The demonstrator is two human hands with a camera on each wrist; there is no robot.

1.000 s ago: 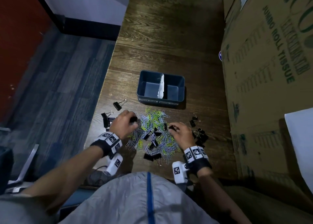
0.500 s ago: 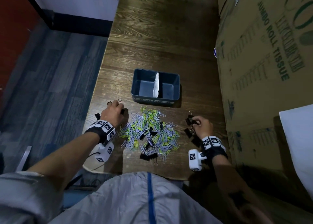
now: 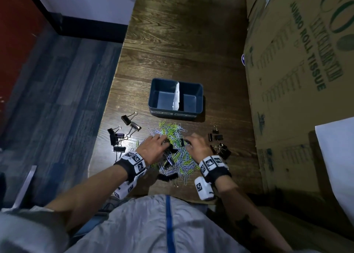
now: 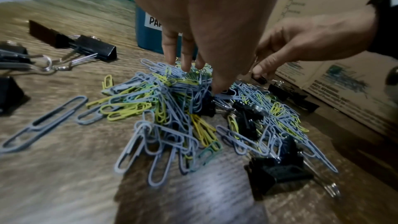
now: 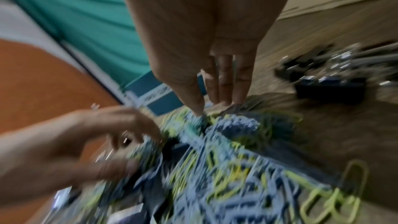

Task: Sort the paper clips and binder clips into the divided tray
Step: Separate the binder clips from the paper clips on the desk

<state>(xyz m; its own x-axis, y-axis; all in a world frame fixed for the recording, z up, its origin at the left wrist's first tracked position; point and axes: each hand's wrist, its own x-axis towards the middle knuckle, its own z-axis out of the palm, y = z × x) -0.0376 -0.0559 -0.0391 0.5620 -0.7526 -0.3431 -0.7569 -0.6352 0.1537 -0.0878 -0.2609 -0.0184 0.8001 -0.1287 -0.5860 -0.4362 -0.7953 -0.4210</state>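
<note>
A pile of blue, yellow and green paper clips (image 3: 173, 153) (image 4: 172, 108) with black binder clips mixed in lies in front of the blue divided tray (image 3: 199, 97); both of its compartments look bare. My left hand (image 3: 161, 140) (image 4: 200, 77) reaches into the pile's left side with fingers straight, its thumb touching a buried black clip (image 4: 206, 103). My right hand (image 3: 188, 140) (image 4: 261, 67) is at the pile's right side, thumb and fingertips pinching a small black binder clip (image 4: 259, 79). The right wrist view is blurred.
Several binder clips (image 3: 122, 136) lie left of the pile near the table's left edge (image 3: 107, 118), several more (image 3: 219, 143) on the right. A large cardboard box (image 3: 297, 80) walls off the right side. The tray's white divider (image 3: 176, 96) splits it.
Both hands have come back from the side groups of binder clips to the middle pile; each side group has grown by a clip.
</note>
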